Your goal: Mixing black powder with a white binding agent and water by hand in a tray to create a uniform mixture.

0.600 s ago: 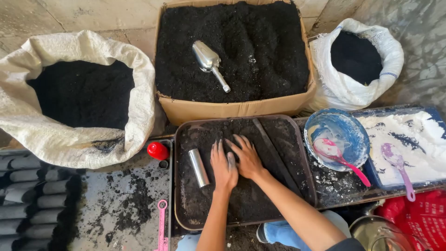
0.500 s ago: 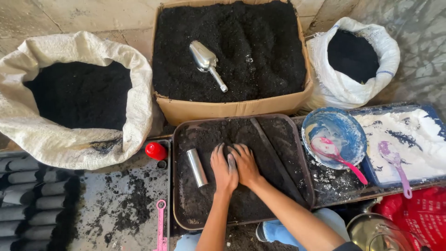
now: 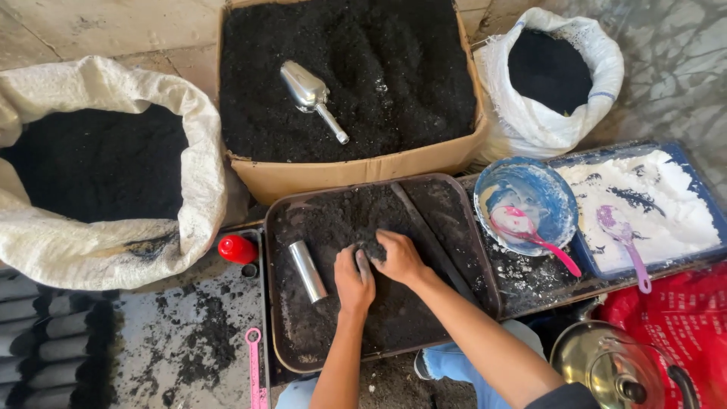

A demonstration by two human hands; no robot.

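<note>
A dark rectangular tray (image 3: pixel 286 333) lies in front of me with dark soil (image 3: pixel 341 220) spread over it. My left hand (image 3: pixel 354 282) and my right hand (image 3: pixel 399 256) sit side by side in the middle of the tray, fingers curled over a clump of soil between them. A short metal tube (image 3: pixel 307 270) lies on the tray just left of my left hand. A flat dark strip (image 3: pixel 428 235) runs across the tray to the right of my right hand.
A cardboard box of soil (image 3: pixel 363 170) with a metal scoop (image 3: pixel 311 91) stands behind the tray. Two white sacks (image 3: pixel 106 242) (image 3: pixel 530 121) flank it. Right: blue bowl (image 3: pixel 556 197) with pink spoon (image 3: pixel 530 231), blue tray of white powder (image 3: pixel 651 201). Red cap (image 3: pixel 237 249), pink tool (image 3: pixel 254 367) left.
Both hands have gone from lying flat and spread on the soil to curling together around a clump. The view has shifted slightly.
</note>
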